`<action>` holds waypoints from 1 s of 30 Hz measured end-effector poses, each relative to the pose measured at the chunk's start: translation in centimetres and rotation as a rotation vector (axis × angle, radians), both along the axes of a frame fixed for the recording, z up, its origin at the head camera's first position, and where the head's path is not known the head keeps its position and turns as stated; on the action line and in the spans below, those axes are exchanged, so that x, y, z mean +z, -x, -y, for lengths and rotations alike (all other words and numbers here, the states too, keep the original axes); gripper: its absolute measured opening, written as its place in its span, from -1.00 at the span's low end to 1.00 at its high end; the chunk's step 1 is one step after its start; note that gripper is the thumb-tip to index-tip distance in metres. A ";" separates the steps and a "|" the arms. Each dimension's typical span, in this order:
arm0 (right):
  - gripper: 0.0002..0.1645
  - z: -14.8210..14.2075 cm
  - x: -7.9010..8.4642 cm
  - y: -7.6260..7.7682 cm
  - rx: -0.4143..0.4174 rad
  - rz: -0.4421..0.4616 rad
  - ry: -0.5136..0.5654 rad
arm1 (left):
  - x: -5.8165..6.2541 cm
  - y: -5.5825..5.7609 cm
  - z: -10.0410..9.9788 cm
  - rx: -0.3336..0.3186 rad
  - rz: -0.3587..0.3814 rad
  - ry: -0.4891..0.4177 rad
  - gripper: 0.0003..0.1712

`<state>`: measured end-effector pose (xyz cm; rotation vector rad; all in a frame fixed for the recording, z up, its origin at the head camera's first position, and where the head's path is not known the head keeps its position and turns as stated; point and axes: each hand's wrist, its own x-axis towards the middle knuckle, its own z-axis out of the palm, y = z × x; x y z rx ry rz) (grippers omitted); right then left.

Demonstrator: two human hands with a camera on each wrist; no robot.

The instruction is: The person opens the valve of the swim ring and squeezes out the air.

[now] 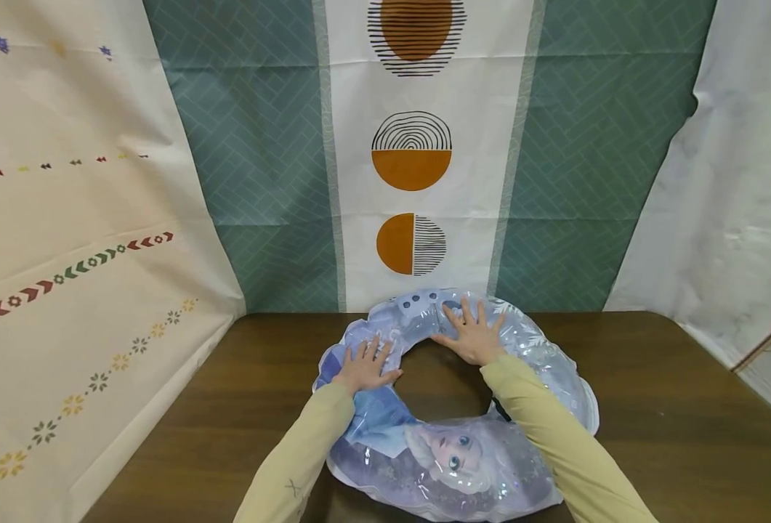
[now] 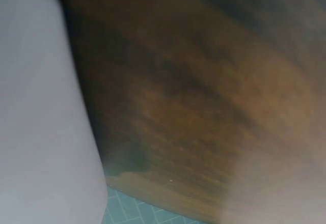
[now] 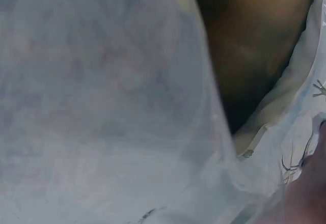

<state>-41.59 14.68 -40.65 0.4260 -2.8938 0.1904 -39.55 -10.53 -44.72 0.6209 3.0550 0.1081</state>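
Observation:
An inflated swim ring [image 1: 529, 450], clear and pale purple-blue with a cartoon figure printed on it, lies on the brown table [image 1: 274, 407]. My left hand [image 1: 363, 369] rests spread on the ring's left side, over the blue dress print. Farther back, my right hand [image 1: 475, 338] presses with splayed fingers on the upper right part. Both yellow sleeves reach across the ring's front. In the right wrist view the ring's film [image 3: 102, 107] fills most of the picture, with the tabletop showing through its hole. The left wrist view shows mostly blurred table.
Behind the table hangs a green and white curtain [image 1: 267, 181] with orange circle prints. A cream patterned cloth [image 1: 97, 305] borders the left side. White cloth [image 1: 738, 218] hangs at the right, beside the table's edge.

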 end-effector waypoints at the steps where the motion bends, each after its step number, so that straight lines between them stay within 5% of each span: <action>1: -0.06 0.0 -0.1 0.0 0.002 0.013 0.006 | 0.0 0.0 0.0 -0.001 -0.001 0.002 -0.15; 17: -0.07 0.5 -0.6 0.2 -0.036 0.157 0.002 | -0.5 1.0 0.4 -0.011 -0.052 0.002 -0.08; 30: -0.04 0.6 -1.4 0.9 -0.043 0.234 0.016 | 0.3 0.4 0.3 -0.011 -0.052 0.014 -0.09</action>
